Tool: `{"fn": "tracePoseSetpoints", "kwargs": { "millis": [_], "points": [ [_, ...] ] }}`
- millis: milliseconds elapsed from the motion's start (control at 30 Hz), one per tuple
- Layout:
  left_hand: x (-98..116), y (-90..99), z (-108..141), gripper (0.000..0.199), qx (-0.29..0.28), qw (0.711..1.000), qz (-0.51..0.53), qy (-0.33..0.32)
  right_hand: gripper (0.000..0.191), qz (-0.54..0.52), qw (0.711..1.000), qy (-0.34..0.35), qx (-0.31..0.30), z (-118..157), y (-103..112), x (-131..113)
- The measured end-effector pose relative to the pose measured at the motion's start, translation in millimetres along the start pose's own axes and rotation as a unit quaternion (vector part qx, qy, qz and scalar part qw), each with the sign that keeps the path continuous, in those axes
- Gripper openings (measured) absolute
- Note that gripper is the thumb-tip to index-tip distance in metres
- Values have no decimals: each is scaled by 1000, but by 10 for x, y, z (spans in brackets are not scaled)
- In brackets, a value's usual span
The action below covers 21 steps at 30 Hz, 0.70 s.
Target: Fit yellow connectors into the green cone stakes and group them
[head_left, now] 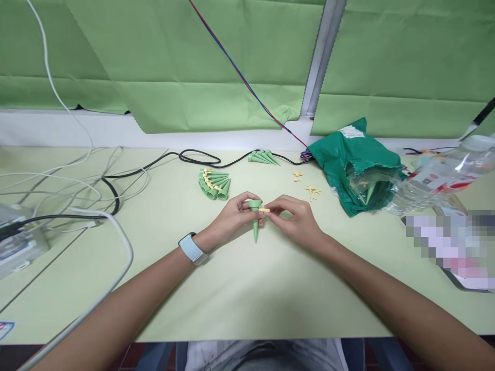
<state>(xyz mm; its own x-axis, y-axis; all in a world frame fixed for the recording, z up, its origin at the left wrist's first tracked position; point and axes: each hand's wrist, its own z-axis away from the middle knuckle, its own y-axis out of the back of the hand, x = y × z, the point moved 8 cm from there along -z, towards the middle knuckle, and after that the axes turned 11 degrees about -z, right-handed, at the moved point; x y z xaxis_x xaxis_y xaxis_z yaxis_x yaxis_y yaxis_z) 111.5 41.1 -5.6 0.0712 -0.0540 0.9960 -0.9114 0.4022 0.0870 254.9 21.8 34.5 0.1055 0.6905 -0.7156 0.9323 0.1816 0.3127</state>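
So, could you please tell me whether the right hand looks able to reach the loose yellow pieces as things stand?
Probably yes: the loose yellow pieces lie just beyond the right hand with nothing visible between, though it would likely first have to release the yellow part it pinches.

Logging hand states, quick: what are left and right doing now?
Left hand: closed, holding a green, tapered plastic spike.
Right hand: closed, pinching a small, yellow plastic peg.
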Motion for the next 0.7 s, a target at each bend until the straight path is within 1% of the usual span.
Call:
{"fn": "tracePoseSetpoints", "kwargs": {
  "millis": [67, 100, 200, 267, 300, 333, 400, 433, 500, 600, 700],
  "points": [
    [2, 2, 4, 33, -2, 1000, -5, 3, 7, 0, 1000, -27, 1, 12, -8, 66],
    [1, 3, 7, 33, -3, 1000, -8, 4, 11, 6, 999, -36, -1, 18, -14, 97],
    [-1, -12, 12, 32, -16, 1000, -15, 7, 33, 46, 997, -54, -17, 35, -36, 176],
    [0, -24, 15, 31, -23, 1000, -12, 6, 40, 75, 995, -58, -27, 44, -48, 201],
    [1, -27, 16, 31, -24, 1000, -9, 7, 38, 82, 995, -58, -30, 48, -53, 201],
    [1, -29, 17, 30, -24, 1000, -5, 9, 32, 78, 995, -57, -30, 52, -55, 194],
    [4, -31, 19, 30, -20, 1000, 4, 13, 16, 46, 997, -51, -22, 63, -52, 166],
    [7, -31, 20, 30, -18, 1000, 8, 14, 13, 27, 998, -47, -19, 69, -51, 148],
    [16, -30, 21, 30, -14, 1000, 13, 14, 15, 3, 999, -29, -15, 78, -56, 106],
    [21, -29, 21, 29, -16, 1000, 6, 11, 9, 15, 1000, 5, -19, 85, -72, 57],
    [12, -17, 17, 30, -16, 1000, 2, 9, 6, 23, 999, 11, -22, 78, -74, 74]
  ]
}}
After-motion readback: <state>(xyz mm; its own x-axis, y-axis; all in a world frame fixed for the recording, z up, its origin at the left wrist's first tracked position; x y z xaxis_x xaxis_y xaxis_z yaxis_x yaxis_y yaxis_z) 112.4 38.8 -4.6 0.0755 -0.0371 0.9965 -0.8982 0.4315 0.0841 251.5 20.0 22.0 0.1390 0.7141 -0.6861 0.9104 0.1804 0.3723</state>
